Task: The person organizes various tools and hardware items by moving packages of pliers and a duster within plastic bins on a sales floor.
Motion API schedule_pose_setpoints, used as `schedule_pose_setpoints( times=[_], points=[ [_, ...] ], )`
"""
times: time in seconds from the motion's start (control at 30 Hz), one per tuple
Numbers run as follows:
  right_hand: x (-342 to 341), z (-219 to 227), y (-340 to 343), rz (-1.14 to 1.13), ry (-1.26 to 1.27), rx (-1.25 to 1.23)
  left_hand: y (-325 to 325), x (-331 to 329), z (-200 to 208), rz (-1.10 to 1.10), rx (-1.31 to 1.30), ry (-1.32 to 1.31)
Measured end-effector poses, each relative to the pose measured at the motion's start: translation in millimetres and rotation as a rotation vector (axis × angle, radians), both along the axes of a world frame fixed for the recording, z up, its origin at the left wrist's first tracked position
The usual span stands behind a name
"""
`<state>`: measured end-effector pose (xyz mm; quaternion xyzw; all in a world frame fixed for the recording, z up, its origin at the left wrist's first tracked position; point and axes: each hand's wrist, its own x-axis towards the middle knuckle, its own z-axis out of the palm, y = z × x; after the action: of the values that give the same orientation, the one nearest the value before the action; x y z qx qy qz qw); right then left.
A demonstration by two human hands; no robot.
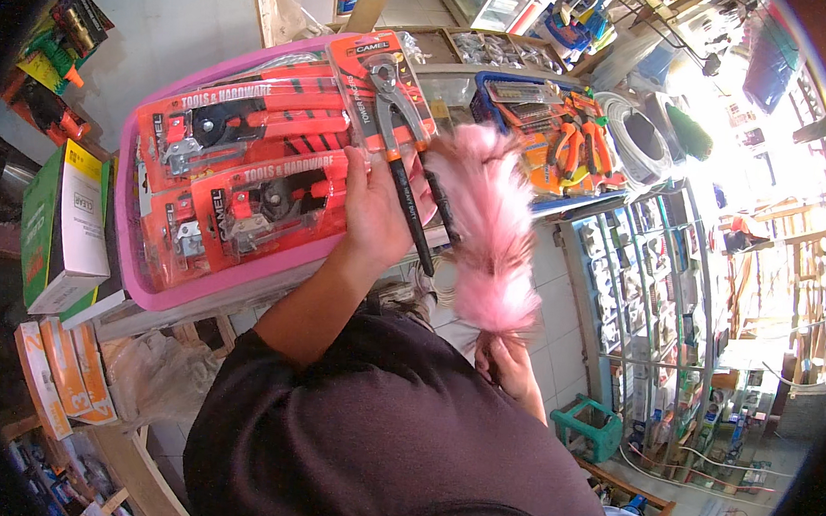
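Observation:
My left hand [380, 209] is closed around a pair of tower pincers [399, 139] on a red and orange backing card. The card's top tilts away from me, and the black handles run down past my palm. In my right hand [510, 366] is the grip end of a fluffy pink feather duster [495, 235]. Its feathers rise beside the pincers' handles; whether they touch is hard to tell. Left of my left hand, a pink plastic tray [160, 290] holds several red blister packs of hand tools [274, 207], stacked over one another.
Right of the duster, a blue basket [484, 106] holds orange-handled pliers [571, 149]. Coiled white cable [638, 135] lies beside it. A green and white box [70, 228] stands left of the tray. A green stool [587, 428] is on the tiled floor, near a glass display shelf [647, 301].

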<state>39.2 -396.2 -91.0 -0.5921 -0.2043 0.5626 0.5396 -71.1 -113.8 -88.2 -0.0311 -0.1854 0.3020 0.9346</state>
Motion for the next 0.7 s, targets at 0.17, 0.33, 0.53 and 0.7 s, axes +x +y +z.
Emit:
schedule_pose_setpoints(
  times=[0.17, 0.33, 0.53, 0.7],
  points=[
    [-5, 14, 9, 0.232, -0.389, -0.023, -3, 1, 10, 0.147, 0.318, 0.260],
    [2, 3, 21, 0.284, -0.401, 0.071, -9, 15, -2, 0.168, 0.148, 0.273],
    [-9, 8, 47, 0.068, -0.102, 0.029, 3, -1, -10, 0.059, 0.217, 0.134],
    [-7, 17, 59, 0.258, -0.565, 0.231, -17, -4, 40, -0.129, 0.282, 0.594]
  ],
)
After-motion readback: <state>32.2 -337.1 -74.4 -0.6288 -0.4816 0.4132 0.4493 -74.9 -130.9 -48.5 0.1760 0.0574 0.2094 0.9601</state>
